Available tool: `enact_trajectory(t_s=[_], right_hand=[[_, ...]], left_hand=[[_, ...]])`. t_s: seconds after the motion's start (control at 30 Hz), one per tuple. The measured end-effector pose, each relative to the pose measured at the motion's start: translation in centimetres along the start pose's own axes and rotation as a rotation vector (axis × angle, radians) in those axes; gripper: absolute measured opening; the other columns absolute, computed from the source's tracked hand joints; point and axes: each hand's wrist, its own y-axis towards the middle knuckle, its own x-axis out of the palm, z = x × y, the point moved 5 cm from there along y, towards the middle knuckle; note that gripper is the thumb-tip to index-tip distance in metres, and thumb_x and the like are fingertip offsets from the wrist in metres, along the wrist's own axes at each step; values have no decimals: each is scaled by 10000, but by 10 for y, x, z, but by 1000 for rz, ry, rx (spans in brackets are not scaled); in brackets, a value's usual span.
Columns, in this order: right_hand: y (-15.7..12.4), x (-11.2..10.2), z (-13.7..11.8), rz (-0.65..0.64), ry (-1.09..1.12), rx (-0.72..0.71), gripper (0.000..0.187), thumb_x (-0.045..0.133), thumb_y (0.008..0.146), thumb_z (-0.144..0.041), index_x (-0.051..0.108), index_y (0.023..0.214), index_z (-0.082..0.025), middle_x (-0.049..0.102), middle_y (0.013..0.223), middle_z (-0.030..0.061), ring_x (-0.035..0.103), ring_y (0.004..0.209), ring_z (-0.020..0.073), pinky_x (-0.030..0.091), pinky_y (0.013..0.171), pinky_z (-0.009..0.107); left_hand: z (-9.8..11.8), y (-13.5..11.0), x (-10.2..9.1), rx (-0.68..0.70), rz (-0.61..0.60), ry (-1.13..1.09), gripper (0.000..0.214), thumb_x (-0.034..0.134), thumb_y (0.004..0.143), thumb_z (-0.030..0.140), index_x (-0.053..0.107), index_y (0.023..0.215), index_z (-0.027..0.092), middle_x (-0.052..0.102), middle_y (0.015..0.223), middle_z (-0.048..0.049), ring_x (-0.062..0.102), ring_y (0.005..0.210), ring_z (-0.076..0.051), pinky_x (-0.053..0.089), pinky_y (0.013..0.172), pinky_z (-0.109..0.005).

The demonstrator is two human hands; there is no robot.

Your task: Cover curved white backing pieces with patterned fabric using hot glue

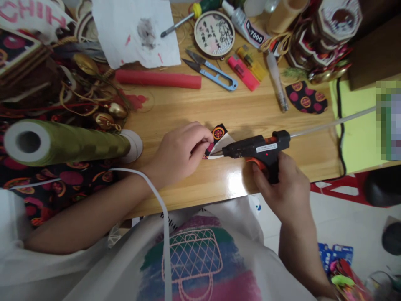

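Note:
My right hand (286,184) grips a black hot glue gun (250,147) with an orange trigger, and a long clear glue stick (332,122) sticks out of its back end. The gun's nozzle points left, at or against a small piece of patterned black fabric with a white part (219,133). Between the thumb and fingers of my left hand (188,146) the fabric's left side is pinched. My fingers partly hide it, and I cannot tell whether glue is on it.
Behind my hands lie blue thread snips (216,75), a red roll (158,79), pink and yellow lighters (244,73) and a clear pen-like tube (277,81). A green roll (72,142) stands left. A white cord (156,196) crosses my left forearm. An oval fabric piece (307,98) lies right.

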Motion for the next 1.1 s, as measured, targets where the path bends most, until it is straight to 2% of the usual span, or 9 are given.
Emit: enact_trajectory(t_s=[0.13,0.37,0.6,0.97,1.1], right_hand=[[0,0,2,14,-9,42,322,579,859,-424,536,1096,-210,648,809,56,609,664,217,428,523,305],[2,-1,6,9,-11,34,334,572,863,-427,537,1107,-201,631,811,62,609,682,225,423,531,306],[4,-1,1,17,5,-39,292,554,875,-420,527,1071,-206,635,797,46,606,655,207,425,503,291],[2,-1,4,24,2,30,319,556,857,-443,530,1077,-213,636,794,45,597,649,207,423,509,296],[2,-1,3,21,14,3,314,547,864,-443,532,1067,-204,642,797,52,594,643,204,412,507,293]], left_hand=[[0,0,0,-7,-5,2,128,539,890,90,591,856,202,661,832,-5,620,766,-150,473,680,-283],[1,1,0,7,4,8,127,545,881,80,594,857,194,666,833,-6,620,771,-152,473,685,-281],[0,0,0,10,-5,6,128,535,880,80,595,863,191,667,840,-14,621,779,-159,476,699,-289],[0,0,0,15,-4,4,125,531,886,86,595,864,191,664,836,-14,621,783,-157,476,706,-287],[1,1,0,12,-4,1,121,536,882,83,598,863,184,665,838,-19,621,778,-158,472,702,-285]])
